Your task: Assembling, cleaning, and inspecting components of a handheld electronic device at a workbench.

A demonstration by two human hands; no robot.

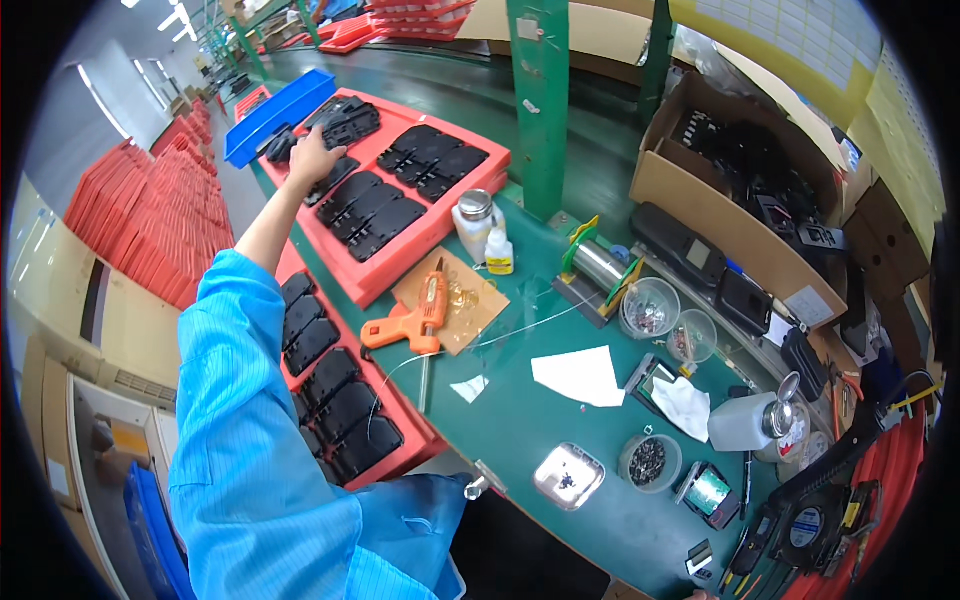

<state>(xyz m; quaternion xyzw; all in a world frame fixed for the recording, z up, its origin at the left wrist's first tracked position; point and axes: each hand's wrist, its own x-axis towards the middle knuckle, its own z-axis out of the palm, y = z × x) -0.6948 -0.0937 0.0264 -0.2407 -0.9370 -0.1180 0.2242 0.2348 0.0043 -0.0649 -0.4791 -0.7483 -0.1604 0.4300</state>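
Note:
My left arm, in a blue sleeve, stretches out to the far left. My left hand [313, 158] is at a pile of black plastic casings [350, 121] in a red tray [345, 268], its fingers around the edge of one. Distance and overlap hide part of the grip. More flat black casings [372, 213] lie in rows in that tray. Only a sliver of skin, apparently my right hand [702, 595], shows at the bottom edge, its fingers out of sight.
Beside the tray lie an orange glue gun [412, 318] on cardboard [478, 318] and two bottles. A second red tray [415, 452] sits near my sleeve. Solder wire [601, 266], screw cups [650, 463], a dispenser bottle [744, 424] and a carton [735, 215] stand right.

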